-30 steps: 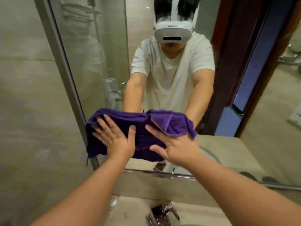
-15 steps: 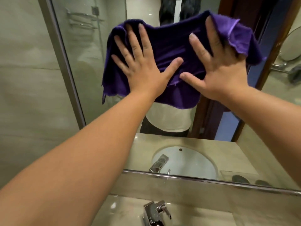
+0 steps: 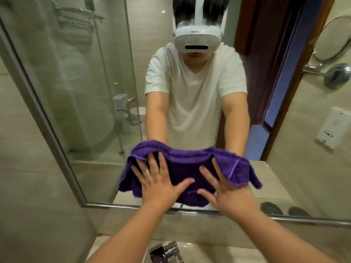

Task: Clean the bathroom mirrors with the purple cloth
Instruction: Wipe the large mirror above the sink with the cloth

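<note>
I saw the purple cloth (image 3: 190, 165) spread against the mirror (image 3: 85, 92), low on the glass at about 6 o'clock of the pane; its bottom hem hung just above the metal frame (image 3: 47, 133) that edged the mirror. My left hand (image 3: 158, 186) lay flat on the cloth's 9 o'clock half, fingers straight and fanned apart, thumb stretched toward 3 o'clock, pressing and gripping nothing. My right hand (image 3: 230, 194) pressed the 3 o'clock half in the same way, thumb pointing toward 9 o'clock, so the two thumb tips sat near each other but apart. Its forefinger showed straight; a loose fold of the cloth had flopped over the other fingers, so I could not see how they lay. The cloth's top edge was bunched into a thick roll above both sets of fingertips. In the glass at 12 o'clock from the cloth stood the reflected person in a white shirt (image 3: 195, 103) and a white headset (image 3: 197, 40). At 6 o'clock from my hands, below the frame, a chrome faucet (image 3: 167, 252) stood on the pale counter (image 3: 106, 247).
</note>
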### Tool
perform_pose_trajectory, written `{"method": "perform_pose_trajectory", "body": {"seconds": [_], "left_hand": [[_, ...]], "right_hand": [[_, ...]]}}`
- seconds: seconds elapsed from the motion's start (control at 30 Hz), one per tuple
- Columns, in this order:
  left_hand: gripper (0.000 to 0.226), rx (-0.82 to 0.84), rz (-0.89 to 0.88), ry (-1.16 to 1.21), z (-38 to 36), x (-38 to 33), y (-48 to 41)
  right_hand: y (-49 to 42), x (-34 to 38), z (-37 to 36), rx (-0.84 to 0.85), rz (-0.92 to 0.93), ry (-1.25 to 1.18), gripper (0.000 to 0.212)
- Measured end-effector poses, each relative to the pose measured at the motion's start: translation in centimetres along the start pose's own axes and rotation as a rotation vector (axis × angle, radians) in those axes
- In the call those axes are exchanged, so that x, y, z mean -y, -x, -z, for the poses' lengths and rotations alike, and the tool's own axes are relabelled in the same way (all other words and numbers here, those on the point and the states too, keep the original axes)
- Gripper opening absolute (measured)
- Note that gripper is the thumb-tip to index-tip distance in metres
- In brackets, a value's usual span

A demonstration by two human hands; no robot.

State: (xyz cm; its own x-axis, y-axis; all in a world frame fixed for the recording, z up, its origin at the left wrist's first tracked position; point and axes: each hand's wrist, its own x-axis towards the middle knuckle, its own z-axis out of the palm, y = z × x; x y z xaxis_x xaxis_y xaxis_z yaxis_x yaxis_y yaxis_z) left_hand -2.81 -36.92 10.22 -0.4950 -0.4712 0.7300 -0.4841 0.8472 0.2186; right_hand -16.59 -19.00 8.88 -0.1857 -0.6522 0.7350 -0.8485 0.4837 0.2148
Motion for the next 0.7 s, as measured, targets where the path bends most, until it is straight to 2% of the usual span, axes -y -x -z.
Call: {"method": "perform_pose_trajectory", "body": {"seconds": [0.1, 0.2, 0.27, 0.37, 0.47, 0.57, 0.63, 0.7], "left_hand": [[0.125, 0.098, 0.014, 0.016, -1.5, -0.3, 3.5], [0.126, 0.295, 0.229, 0.062, -1.6, -2.3, 4.6], [0.13, 0.338, 0.293, 0.065, -1.2, -3.3, 4.5], [0.134, 0.307, 0.274, 0.097, -0.5, -4.6, 4.1], [0.131, 0.289, 0.35, 0.22, 0.5, -7.3, 2.3], [0.123, 0.204, 0.406, 0.259, 2.3, -10.3, -1.8], [0.126, 0.11, 0.376, 0.224, 3.8, -11.8, -5.0], [0.116, 0.03, 0.319, 0.213, 5.1, -12.7, -7.5]], "right_hand": [[4.2, 0.8, -0.9, 0.114, -0.065, -0.073, 0.063], [6.0, 1.6, -0.3, 0.143, -0.138, -0.146, 0.063], [5.9, 2.0, 0.7, 0.103, -0.165, -0.201, 0.063], [3.8, 3.1, 2.8, 0.075, -0.307, -0.316, 0.063], [0.0, 4.2, 4.4, -0.066, -0.504, -0.55, 0.062], [-5.4, 3.3, 6.7, -0.246, -0.533, -0.664, 0.061], [-9.1, 1.9, 8.6, -0.357, -0.518, -0.649, 0.059], [-12.2, 0.5, 10.4, -0.425, -0.515, -0.58, 0.06]]}}
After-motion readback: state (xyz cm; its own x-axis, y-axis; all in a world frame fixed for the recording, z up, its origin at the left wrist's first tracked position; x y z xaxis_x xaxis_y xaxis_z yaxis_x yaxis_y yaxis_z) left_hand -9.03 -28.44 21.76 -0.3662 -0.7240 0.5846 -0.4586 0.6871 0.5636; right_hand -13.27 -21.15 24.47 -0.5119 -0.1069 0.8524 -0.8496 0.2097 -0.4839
